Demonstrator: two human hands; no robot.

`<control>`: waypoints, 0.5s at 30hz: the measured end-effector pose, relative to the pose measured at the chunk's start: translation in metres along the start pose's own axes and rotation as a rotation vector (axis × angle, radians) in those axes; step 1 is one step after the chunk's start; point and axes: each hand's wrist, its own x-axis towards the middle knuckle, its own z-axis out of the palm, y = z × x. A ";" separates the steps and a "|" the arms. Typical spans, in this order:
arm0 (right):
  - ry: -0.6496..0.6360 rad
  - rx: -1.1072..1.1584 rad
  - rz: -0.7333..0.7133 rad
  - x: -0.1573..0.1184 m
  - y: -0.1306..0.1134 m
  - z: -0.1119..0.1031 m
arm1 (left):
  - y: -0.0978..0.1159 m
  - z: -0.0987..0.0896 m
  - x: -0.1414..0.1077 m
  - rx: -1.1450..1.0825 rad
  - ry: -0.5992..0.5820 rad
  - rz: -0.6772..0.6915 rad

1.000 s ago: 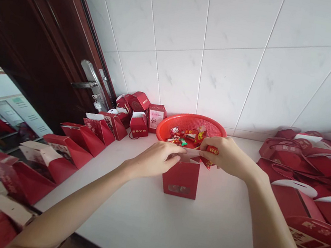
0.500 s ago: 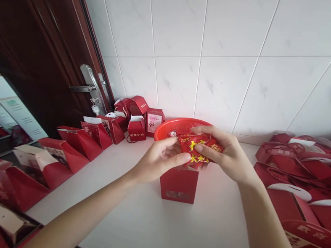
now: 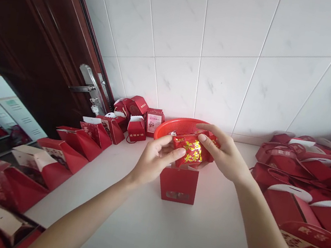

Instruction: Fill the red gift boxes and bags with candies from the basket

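Note:
A red snack packet [image 3: 191, 152] with large yellow characters is held between both hands. My left hand [image 3: 158, 157] pinches its left side, thumb across the front. My right hand [image 3: 224, 153] grips its upper right, thumb on the printed face; another red wrapper may lie behind it, but I cannot tell. Right below the packet, an open-topped red gift box [image 3: 178, 185] with a small clear window stands upright on the white table [image 3: 146, 232]. Behind the hands sits a red plastic basket [image 3: 173, 124], its contents mostly hidden; one small wrapped piece shows at its left.
Red gift boxes [image 3: 69, 143] line the table's left edge, and several smaller boxes [image 3: 136, 129] cluster at the back left by the door handle [image 3: 87, 84]. A heap of red boxes [image 3: 299, 164] fills the right side. A tiled wall [image 3: 220, 86] closes off the back.
The packet has been spread flatter and turned, so more of its yellow print faces me. Both hands have shifted slightly, still holding it above the box.

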 end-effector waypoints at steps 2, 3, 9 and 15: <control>0.052 -0.088 -0.023 0.002 0.002 -0.001 | 0.000 -0.002 0.000 0.026 0.051 0.023; 0.083 -0.131 -0.039 0.002 0.002 -0.001 | -0.001 -0.004 0.000 0.031 0.081 0.037; 0.164 -0.104 -0.048 0.000 -0.003 -0.005 | 0.001 -0.026 0.000 -0.017 0.248 0.051; 0.063 0.069 0.037 -0.001 -0.003 -0.011 | 0.002 -0.049 -0.012 0.056 0.173 -0.039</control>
